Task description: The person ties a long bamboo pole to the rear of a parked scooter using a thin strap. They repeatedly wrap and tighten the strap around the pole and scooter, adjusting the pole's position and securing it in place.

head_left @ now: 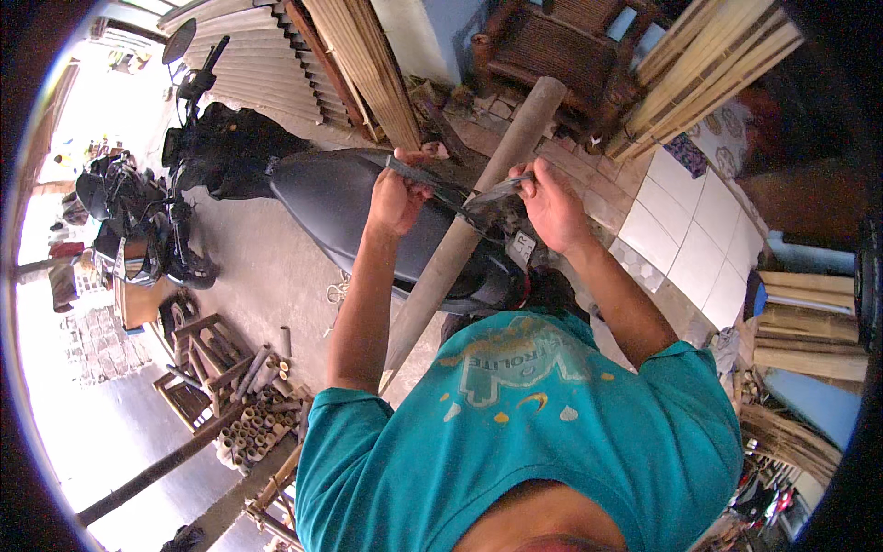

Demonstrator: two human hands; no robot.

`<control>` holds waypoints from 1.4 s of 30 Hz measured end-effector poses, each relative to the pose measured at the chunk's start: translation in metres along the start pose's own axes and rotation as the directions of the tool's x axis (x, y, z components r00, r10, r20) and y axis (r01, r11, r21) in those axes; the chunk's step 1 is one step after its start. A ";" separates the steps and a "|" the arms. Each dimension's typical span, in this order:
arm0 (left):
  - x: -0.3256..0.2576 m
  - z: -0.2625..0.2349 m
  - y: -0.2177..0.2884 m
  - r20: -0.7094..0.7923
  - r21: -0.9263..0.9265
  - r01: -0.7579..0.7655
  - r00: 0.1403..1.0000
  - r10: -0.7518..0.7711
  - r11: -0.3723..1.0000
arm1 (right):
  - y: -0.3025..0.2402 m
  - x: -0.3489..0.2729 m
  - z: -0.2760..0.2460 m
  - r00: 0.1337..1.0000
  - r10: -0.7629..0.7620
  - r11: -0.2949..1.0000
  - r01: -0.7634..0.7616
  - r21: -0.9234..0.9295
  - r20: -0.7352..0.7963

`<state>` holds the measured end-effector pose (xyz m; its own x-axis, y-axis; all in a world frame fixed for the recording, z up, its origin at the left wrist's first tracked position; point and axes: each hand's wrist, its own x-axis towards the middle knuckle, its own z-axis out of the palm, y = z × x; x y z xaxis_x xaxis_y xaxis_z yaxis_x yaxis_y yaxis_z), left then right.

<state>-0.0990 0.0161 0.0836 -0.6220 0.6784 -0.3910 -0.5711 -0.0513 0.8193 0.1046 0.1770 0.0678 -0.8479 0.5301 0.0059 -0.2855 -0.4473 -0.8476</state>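
Observation:
My left hand point(399, 198) is closed round the dark handle of a knife point(497, 193). The grey blade runs to the right, and my right hand point(554, 204) pinches its far end between thumb and fingers. A long round grey-brown pole point(520, 129) slants below the knife, from the upper right down toward my body. Whether the blade touches the pole, I cannot tell. Beneath both hands, a black motorcycle seat point(336, 198) stretches out to the left.
A second motorcycle point(120, 212) stands farther left. Cut bamboo pieces point(253, 432) lie heaped beside a wooden rack point(198, 368) at lower left. Split bamboo strips point(708, 74) lean near a wooden chair point(552, 46) at the back. White floor tiles point(685, 225) lie to the right.

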 end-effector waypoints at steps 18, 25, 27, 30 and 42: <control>0.010 -0.027 0.082 0.508 0.414 -0.113 0.852 -0.126 0.903 | -0.151 -0.030 0.012 0.623 -0.664 -0.117 0.460 -0.880 0.414; 0.053 -0.052 0.062 0.237 -0.103 0.066 0.971 -0.040 0.992 | -0.226 -0.083 0.001 0.740 -0.656 0.754 0.636 0.164 0.146; 0.068 -0.056 0.054 0.128 -0.156 -0.004 0.991 0.024 0.988 | -0.218 -0.112 0.001 0.870 -0.365 0.899 0.238 0.367 0.331; 0.091 -0.076 0.040 0.092 0.164 -0.178 0.982 0.165 0.970 | -0.189 -0.165 -0.017 0.995 0.049 0.991 -0.039 -0.126 0.082; -0.030 -0.008 -0.058 0.623 0.754 -0.637 0.615 0.484 -0.160 | -0.143 -0.237 -0.074 0.921 -0.063 0.997 0.041 -0.066 -0.384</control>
<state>-0.0516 -0.0071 0.0437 -0.3254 0.8483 0.4176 0.8917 0.1283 0.4342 0.3798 0.1689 0.1487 -0.5917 0.7931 -0.1447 -0.2896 -0.3766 -0.8799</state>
